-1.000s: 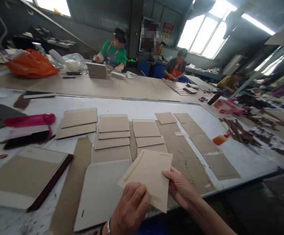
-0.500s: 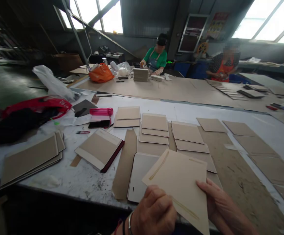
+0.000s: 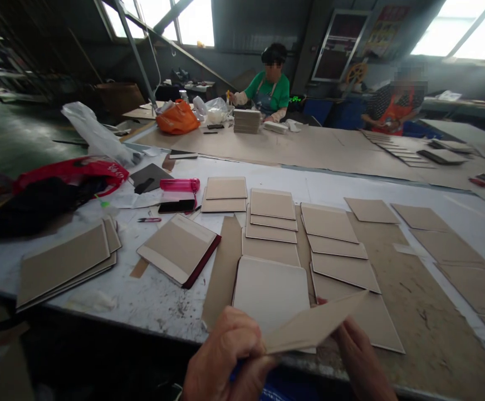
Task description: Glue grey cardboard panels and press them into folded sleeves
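Between my two hands a beige cardboard sheet (image 3: 315, 326) is held tilted, seen at a steep slant. My left hand (image 3: 229, 351) pinches its left corner between thumb and fingers. At its right side my right hand (image 3: 353, 345) grips the edge, its fingers partly hidden behind the sheet. Just beyond lies a pale grey board with rounded corners (image 3: 273, 289), close to the table's front edge. Overlapping beige panels (image 3: 272, 231) run in a column behind it, and another column of panels (image 3: 342, 250) lies to the right.
At left are a stack of boards (image 3: 64, 262), a dark-red-edged cover (image 3: 179, 248), a phone (image 3: 176, 206), a pink case (image 3: 179, 185) and small snips (image 3: 149, 220). More panels (image 3: 446, 239) lie at right. Two people work across the far table (image 3: 309, 147).
The sheet has tipped from face-up, showing glue-like streaks, to a steep slant. My left hand has moved from a fist over it to its left corner. The grey board is more exposed.
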A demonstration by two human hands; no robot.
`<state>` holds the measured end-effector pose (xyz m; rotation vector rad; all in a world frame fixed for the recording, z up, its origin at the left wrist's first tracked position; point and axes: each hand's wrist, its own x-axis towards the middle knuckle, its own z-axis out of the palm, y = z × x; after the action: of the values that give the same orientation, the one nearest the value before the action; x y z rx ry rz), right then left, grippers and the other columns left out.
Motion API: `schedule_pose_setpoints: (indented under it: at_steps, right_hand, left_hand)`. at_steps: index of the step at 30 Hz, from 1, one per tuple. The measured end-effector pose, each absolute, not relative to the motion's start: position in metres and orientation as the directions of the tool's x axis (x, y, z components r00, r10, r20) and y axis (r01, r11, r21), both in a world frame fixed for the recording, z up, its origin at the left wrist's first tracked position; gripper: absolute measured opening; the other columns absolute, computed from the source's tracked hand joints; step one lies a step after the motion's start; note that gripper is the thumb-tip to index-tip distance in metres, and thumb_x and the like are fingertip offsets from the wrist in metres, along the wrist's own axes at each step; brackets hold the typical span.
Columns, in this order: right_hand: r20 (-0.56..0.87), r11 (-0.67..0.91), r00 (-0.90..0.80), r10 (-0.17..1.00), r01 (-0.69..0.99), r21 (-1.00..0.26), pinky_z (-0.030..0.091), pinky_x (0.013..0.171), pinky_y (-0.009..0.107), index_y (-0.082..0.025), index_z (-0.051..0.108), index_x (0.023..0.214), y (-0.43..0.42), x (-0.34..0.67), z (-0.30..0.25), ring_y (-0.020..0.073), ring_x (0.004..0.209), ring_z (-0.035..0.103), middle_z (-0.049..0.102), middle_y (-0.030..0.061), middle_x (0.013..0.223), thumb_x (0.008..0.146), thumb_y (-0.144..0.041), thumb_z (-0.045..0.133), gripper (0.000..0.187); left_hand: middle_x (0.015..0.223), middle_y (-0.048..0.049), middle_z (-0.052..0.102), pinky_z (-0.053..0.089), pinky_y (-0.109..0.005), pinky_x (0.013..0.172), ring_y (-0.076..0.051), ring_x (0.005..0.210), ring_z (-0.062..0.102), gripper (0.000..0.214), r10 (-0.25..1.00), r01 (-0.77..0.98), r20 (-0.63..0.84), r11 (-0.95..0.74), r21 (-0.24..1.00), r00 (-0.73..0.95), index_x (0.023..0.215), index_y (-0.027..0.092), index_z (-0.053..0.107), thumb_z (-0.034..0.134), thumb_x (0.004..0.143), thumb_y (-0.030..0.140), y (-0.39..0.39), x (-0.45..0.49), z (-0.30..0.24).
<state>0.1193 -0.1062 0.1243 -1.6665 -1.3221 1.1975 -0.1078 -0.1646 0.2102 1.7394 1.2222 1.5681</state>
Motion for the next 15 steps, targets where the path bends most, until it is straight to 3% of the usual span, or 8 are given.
schedule_pose_setpoints:
  at_steps: [5, 9, 15]
  right_hand:
    - [-0.288, -0.255, -0.012, 0.958, 0.427, -0.868, 0.048, 0.064, 0.030, -0.018, 0.061, 0.081, -0.131, 0.118, 0.085, 0.0206, 0.073, 0.059, 0.064, 0.0074, 0.077, 0.075, -0.057, 0.044, 0.043]
    - [-0.325, -0.222, -0.056, 0.944, 0.622, -0.751, 0.044, 0.062, 0.028, -0.020, 0.059, 0.076, -0.139, 0.131, 0.066, 0.0190, 0.068, 0.057, 0.063, 0.0045, 0.073, 0.077, -0.050, 0.042, 0.035]
    - [-0.314, -0.163, -0.021, 0.949, 0.821, -0.547, 0.039, 0.069, 0.030, -0.019, 0.059, 0.076, -0.108, 0.134, 0.054, 0.0207, 0.076, 0.057, 0.064, 0.0054, 0.078, 0.080, -0.041, 0.038, 0.030]
  left_hand:
    - [0.067, -0.0004, 0.056, 0.045, -0.020, 0.057, -0.011, 0.063, 0.053, 0.009, 0.933, 0.153, 0.077, -0.024, 0.988, -0.350, 0.067, 0.019, 0.054, 0.059, 0.072, 0.024, -0.165, -0.112, 0.170]
    - [0.058, 0.0022, 0.054, 0.042, -0.020, 0.052, -0.010, 0.056, 0.049, 0.025, 0.852, 0.076, -0.257, 0.325, 0.943, -0.456, 0.065, 0.017, 0.056, 0.063, 0.065, 0.040, -0.149, -0.122, 0.122]
    - [0.057, 0.0028, 0.055, 0.040, -0.022, 0.053, -0.011, 0.055, 0.049, 0.031, 0.815, 0.149, -0.328, 0.443, 0.884, -0.478, 0.064, 0.016, 0.056, 0.062, 0.060, 0.046, -0.111, -0.131, 0.056]
